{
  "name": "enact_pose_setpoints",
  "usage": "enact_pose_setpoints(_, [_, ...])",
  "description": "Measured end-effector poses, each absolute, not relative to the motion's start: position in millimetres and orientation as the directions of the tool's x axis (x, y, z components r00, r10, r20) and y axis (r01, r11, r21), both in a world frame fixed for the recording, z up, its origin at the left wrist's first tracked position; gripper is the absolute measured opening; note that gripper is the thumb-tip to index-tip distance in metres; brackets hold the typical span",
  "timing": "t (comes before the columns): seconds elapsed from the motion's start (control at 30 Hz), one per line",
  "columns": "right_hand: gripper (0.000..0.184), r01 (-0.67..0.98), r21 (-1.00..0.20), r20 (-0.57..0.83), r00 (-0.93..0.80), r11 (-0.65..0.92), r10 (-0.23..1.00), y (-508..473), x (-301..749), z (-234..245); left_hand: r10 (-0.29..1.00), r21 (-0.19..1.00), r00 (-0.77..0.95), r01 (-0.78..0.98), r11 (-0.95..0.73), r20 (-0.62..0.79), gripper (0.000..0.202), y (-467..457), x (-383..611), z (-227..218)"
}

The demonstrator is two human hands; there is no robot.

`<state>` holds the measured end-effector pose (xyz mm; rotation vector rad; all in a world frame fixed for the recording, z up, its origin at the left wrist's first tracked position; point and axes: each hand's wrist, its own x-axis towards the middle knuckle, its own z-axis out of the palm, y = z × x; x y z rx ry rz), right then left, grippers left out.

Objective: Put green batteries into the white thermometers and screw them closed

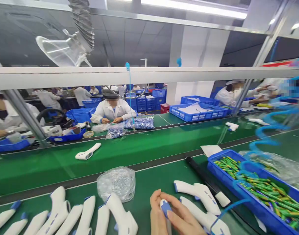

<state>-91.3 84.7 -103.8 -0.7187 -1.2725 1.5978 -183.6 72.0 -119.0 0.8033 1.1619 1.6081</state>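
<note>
At the bottom centre of the frame, a white device (166,209) lies between my left hand (156,213) and right hand (183,218), both curled around it, its long axis running nearly straight up; my right thumb (172,216) touches its blue end (165,205).

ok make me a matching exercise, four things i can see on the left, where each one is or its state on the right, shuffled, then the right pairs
Things
1. White plastic casing with a blue-marked tip, bottom centre
2. Crumpled clear plastic bag of small pieces
3. Long blue plastic tray in the right foreground
4. Flared clear plastic hood

Places or states
A. Filled with thin green-and-yellow sticks
B. Overhead, upper left
C. Held between left hand and right hand
D. Left of the hands, on the green work surface

Pairs: 1-C, 2-D, 3-A, 4-B
</note>
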Motion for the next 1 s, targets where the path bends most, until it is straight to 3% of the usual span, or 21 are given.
enact_pose_setpoints(0.07, [0.040,0.040,-0.959,0.251,-0.345,0.282,0.904,81,-89,-94,0.946,0.933,-0.325,-0.347,-0.097,-0.022,0.070,72,-182,-117])
enact_pose_setpoints(0.13, [0.039,0.300,-0.849,0.309,-0.386,0.434,0.870,80,-85,-81,0.957,0.926,-0.291,-0.359,-0.116,0.007,0.070,76,-184,-119])
enact_pose_setpoints(0.23, [0.032,0.440,-0.815,0.211,-0.383,0.378,0.899,97,-68,-65,0.964,0.956,-0.264,-0.279,-0.096,0.020,0.069,90,-195,-126])
enact_pose_setpoints(0.37, [0.016,0.443,-0.876,0.150,-0.124,0.190,0.981,169,-27,-63,0.995,0.976,-0.094,0.211,0.058,-0.039,0.050,120,-202,-134])
enact_pose_setpoints(0.47, [0.023,0.425,-0.902,0.099,0.017,0.082,0.995,220,-1,-68,0.991,0.921,0.134,0.387,-0.040,-0.014,0.060,139,-187,-133])
enact_pose_setpoints(0.57, [0.019,0.430,-0.901,0.068,0.011,0.056,0.998,233,19,-71,0.948,0.903,0.317,0.402,-0.154,0.020,0.065,152,-168,-127])
enact_pose_setpoints(0.73, [0.004,0.578,-0.813,0.121,0.058,0.065,0.991,216,93,-58,0.904,0.892,0.413,0.362,-0.271,0.107,0.044,160,-165,-121])
enact_pose_setpoints(0.87, [0.025,0.759,-0.648,0.168,0.218,-0.059,0.961,208,170,-52,0.922,0.906,0.342,0.307,-0.292,0.182,0.043,152,-172,-122])
enact_pose_setpoints(1.0, [0.033,0.852,-0.520,0.267,0.237,-0.067,0.934,201,190,-70,0.889,0.887,0.008,0.059,-0.458,0.459,0.046,141,-168,-116])
